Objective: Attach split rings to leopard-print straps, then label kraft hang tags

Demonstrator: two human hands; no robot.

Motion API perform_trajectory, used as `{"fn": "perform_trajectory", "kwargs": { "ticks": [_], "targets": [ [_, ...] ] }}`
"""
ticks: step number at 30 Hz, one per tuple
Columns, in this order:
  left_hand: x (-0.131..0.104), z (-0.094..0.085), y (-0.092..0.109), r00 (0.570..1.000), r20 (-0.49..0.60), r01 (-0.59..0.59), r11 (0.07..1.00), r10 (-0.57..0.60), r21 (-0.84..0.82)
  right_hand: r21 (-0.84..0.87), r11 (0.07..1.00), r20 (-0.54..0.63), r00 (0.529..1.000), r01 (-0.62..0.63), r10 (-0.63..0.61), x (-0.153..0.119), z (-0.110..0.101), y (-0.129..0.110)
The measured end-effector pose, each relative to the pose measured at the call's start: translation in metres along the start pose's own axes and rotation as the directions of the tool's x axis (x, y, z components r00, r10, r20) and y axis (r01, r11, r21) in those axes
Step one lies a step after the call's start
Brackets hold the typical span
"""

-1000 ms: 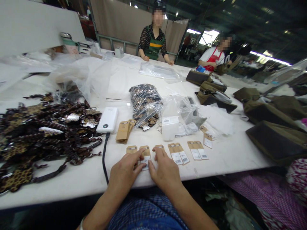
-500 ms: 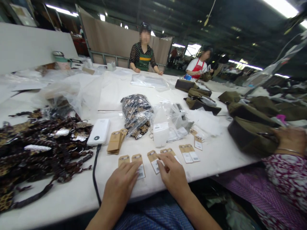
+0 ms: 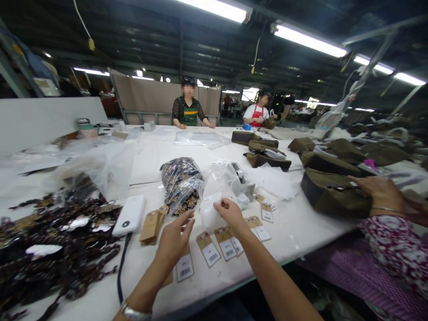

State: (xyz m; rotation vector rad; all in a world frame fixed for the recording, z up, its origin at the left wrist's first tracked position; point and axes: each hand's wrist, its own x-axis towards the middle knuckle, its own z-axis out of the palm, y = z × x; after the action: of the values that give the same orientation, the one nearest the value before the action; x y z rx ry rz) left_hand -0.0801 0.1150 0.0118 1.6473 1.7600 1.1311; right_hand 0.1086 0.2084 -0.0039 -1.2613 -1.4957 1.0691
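Note:
My right hand (image 3: 230, 215) pinches the near right part of a white label sheet (image 3: 211, 213), thumb and fingers together at its edge. To the left, my left hand (image 3: 177, 232) is raised with thumb and fingers apart, nothing between them. Below the hands, brown tags with white barcode stickers (image 3: 210, 254) lie in a row along the table edge; one tag (image 3: 185, 267) is partly under my left hand. A stack of brown tags (image 3: 151, 226) sits left of my left hand. Behind is a patterned item in clear plastic (image 3: 182, 185).
A white power bank (image 3: 129, 215) with a black cable and a dark heap of braided straps (image 3: 67, 245) are at left. Olive bags (image 3: 334, 191) lie at right, with a co-worker's hand (image 3: 384, 191) on one. Two people stand across the white table (image 3: 150, 156).
The view has tilted up. My right hand has left the tags and reached forward to the white label sheet. My left hand has lifted off the tags, its fingers apart.

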Motion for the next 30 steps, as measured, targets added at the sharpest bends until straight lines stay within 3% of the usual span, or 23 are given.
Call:
{"fn": "perform_trajectory", "kwargs": {
  "ticks": [4, 7, 11, 14, 17, 19, 23, 30],
  "targets": [
    [0.029, 0.009, 0.015, 0.989, 0.074, 0.148, 0.917, -0.130, -0.370, 0.146, 0.989, 0.102, 0.994, 0.014, -0.029, -0.023, -0.002, -0.012],
    [0.032, 0.014, 0.020, 0.991, 0.092, 0.127, 0.865, -0.094, -0.485, 0.251, 0.967, 0.151, 0.989, -0.034, -0.005, -0.037, -0.006, -0.020],
    [0.021, 0.015, 0.024, 0.997, 0.063, -0.014, 0.925, 0.041, -0.379, 0.418, 0.903, 0.134, 0.990, -0.099, 0.046, -0.048, -0.008, -0.022],
    [0.011, 0.014, 0.029, 0.986, -0.055, -0.163, 0.978, 0.158, -0.127, 0.460, 0.886, 0.092, 0.996, -0.063, 0.023, -0.057, -0.006, -0.021],
    [0.001, 0.012, 0.035, 0.920, -0.207, -0.303, 0.939, 0.333, 0.162, 0.443, 0.897, 0.056, 0.998, -0.007, -0.020, -0.068, -0.003, -0.020],
    [-0.006, 0.012, 0.039, 0.893, -0.225, -0.344, 0.914, 0.390, 0.217, 0.431, 0.902, 0.034, 0.998, 0.026, -0.046, -0.074, -0.002, -0.023],
    [-0.013, 0.015, 0.044, 0.918, -0.210, -0.319, 0.942, 0.335, 0.108, 0.385, 0.920, 0.010, 0.997, 0.072, -0.082, -0.086, 0.001, -0.030],
    [-0.019, 0.013, 0.047, 0.969, -0.180, -0.182, 0.982, 0.171, -0.043, 0.325, 0.946, 0.076, 0.997, 0.008, -0.034, -0.098, -0.002, -0.033]
  ]
}}
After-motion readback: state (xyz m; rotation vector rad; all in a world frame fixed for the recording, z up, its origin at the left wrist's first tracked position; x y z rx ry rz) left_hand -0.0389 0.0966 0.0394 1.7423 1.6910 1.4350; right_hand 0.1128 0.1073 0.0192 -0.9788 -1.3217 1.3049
